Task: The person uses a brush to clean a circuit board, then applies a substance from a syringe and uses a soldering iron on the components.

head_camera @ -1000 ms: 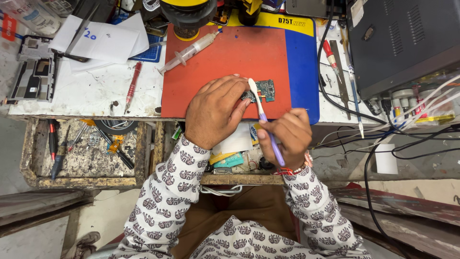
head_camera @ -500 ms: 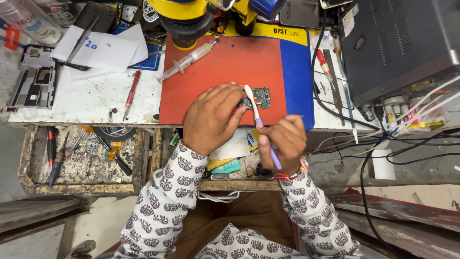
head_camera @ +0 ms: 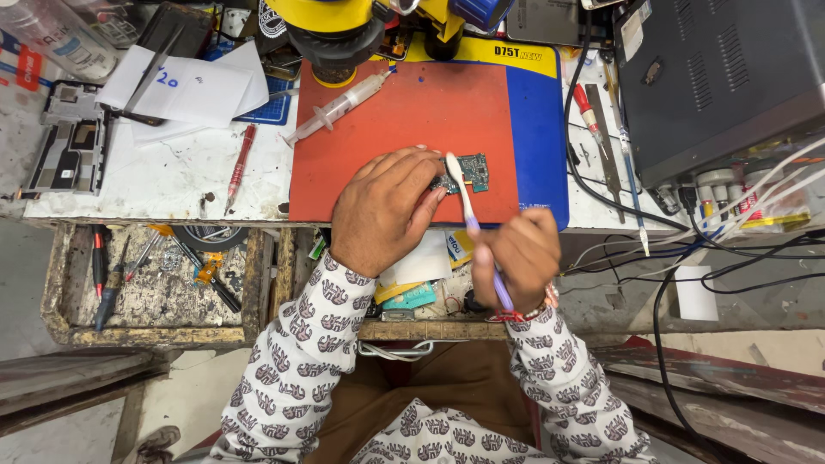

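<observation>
red bench mat (head_camera: 404,129): my left hand (head_camera: 382,210) pinches the small, stiff, fragile circuit board (head_camera: 468,172) by its nine o'clock edge, right hand (head_camera: 516,258) gripping a light toothbrush (head_camera: 464,193).

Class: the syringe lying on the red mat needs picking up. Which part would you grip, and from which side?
Probably grip the syringe across its clear barrel, coming from above. It lies flat and diagonal on the red mat; the barrel is the widest part, unlike its thin tip and plunger end.
</observation>
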